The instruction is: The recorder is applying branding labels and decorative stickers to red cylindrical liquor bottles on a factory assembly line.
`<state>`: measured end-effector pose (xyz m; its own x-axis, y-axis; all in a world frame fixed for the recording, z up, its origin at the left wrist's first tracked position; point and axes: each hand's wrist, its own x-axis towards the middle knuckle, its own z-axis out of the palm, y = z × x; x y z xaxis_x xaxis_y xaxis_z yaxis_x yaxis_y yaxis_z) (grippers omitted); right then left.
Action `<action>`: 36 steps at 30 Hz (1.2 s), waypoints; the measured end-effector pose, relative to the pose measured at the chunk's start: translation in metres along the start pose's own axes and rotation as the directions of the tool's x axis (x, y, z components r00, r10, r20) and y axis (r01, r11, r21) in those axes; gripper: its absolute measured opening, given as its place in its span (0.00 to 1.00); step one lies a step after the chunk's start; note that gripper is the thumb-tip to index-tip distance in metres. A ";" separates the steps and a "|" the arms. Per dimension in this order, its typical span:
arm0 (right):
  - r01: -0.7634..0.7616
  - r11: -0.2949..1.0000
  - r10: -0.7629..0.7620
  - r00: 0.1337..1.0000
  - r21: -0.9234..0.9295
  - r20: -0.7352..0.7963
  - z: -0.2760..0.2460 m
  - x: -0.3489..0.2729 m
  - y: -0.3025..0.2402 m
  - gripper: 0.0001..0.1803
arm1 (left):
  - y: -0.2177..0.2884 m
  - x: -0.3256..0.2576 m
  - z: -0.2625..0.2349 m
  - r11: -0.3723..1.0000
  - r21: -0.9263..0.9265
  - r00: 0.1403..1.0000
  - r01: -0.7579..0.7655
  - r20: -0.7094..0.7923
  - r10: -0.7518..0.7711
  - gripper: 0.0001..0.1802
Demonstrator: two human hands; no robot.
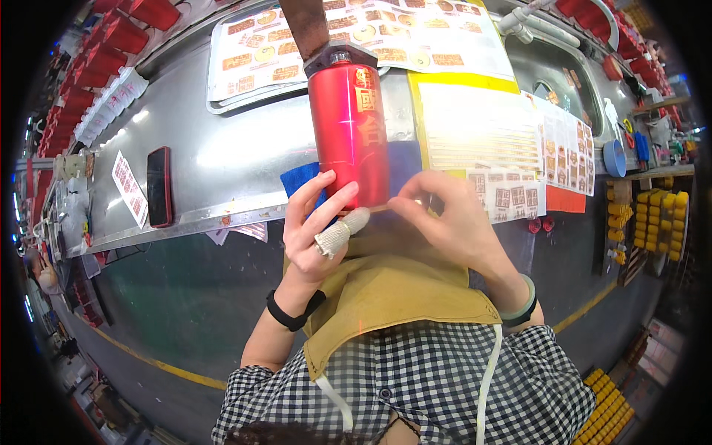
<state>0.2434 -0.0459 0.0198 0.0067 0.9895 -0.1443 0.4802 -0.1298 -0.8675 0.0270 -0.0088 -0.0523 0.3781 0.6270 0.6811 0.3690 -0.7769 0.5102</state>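
Note:
A glossy red bottle (347, 126) with gold characters lies with its near end toward me. Its far end meets a dark metal fitting (339, 55), from which a brownish flat bar (304, 26) extends. My left hand (317, 230) holds the bottle's near end, two fingers along its left side; pale fabric covers wrap some of its digits. At the near right edge of the bottle, my right hand (443, 215) has thumb and forefinger pinched together. Whatever sits in that pinch is too small to make out. Blue cloth (300, 182) shows beside the bottle.
Sheets of gold-and-brown stickers (445, 33) cover a tray on the metal bench (193, 119). A yellow-edged board (475, 122) and more label sheets (567, 141) lie right, near a sink (571, 74). A phone (159, 187) lies left, beside white cups (111, 104) and red containers (104, 55).

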 end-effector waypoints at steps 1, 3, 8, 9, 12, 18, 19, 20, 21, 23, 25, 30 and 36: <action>-0.027 1.000 0.026 0.999 0.009 0.020 0.000 0.000 -0.003 0.13 | -0.001 -0.003 0.002 0.999 -0.038 0.999 0.027 -0.045 -0.028 0.12; -0.004 1.000 0.004 1.000 0.009 0.024 0.001 0.000 -0.002 0.13 | -0.005 -0.006 0.006 0.996 -0.079 0.992 0.034 -0.116 -0.043 0.11; 0.005 1.000 -0.005 1.000 0.030 0.008 0.003 -0.002 -0.001 0.13 | 0.001 -0.006 0.003 0.997 -0.056 0.993 0.048 -0.103 -0.053 0.12; 0.018 0.999 -0.018 1.000 0.029 -0.005 0.004 -0.002 -0.001 0.13 | 0.001 -0.006 0.003 0.998 -0.038 0.995 0.053 -0.088 -0.056 0.11; 0.022 1.000 -0.022 1.000 0.015 -0.003 0.003 -0.002 -0.001 0.13 | 0.000 -0.008 0.005 0.999 -0.020 0.997 0.045 -0.066 -0.047 0.11; -0.011 1.000 0.010 0.999 0.026 0.033 0.002 -0.003 -0.010 0.13 | 0.000 -0.008 0.003 0.992 -0.058 0.989 0.113 -0.092 -0.118 0.14; -0.013 1.000 0.012 0.999 0.028 0.034 0.002 -0.003 -0.012 0.13 | -0.001 -0.010 0.007 0.989 -0.085 0.981 0.121 -0.141 -0.132 0.14; -0.004 0.999 0.003 1.000 0.034 0.028 0.003 -0.002 -0.014 0.13 | -0.002 -0.010 0.009 0.989 -0.083 0.981 0.124 -0.139 -0.134 0.14; 0.004 0.999 -0.005 1.000 0.040 0.020 0.004 -0.002 -0.014 0.13 | -0.002 -0.011 0.010 0.982 -0.128 0.976 0.139 -0.152 -0.158 0.14; 0.012 0.999 -0.013 1.000 0.038 0.013 0.006 -0.004 -0.008 0.13 | 0.002 -0.010 0.009 0.956 -0.224 0.960 0.188 -0.163 -0.227 0.15; 0.014 1.000 -0.014 1.000 0.002 0.013 0.004 -0.004 -0.008 0.13 | -0.003 -0.012 0.011 0.961 -0.235 0.966 0.144 -0.175 -0.188 0.15; 0.028 1.000 -0.028 1.000 0.005 0.008 0.004 -0.003 -0.005 0.13 | -0.004 -0.017 0.013 0.946 -0.303 0.965 0.117 -0.193 -0.181 0.14; 0.017 1.000 -0.017 1.000 0.005 0.001 0.004 -0.003 -0.004 0.13 | -0.001 -0.012 0.004 0.975 -0.176 0.979 0.135 -0.127 -0.159 0.13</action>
<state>0.2376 -0.0485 0.0221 -0.0022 0.9916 -0.1296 0.4755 -0.1130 -0.8724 0.0259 -0.0149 -0.0632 0.2034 0.7299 0.6526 0.2618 -0.6828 0.6820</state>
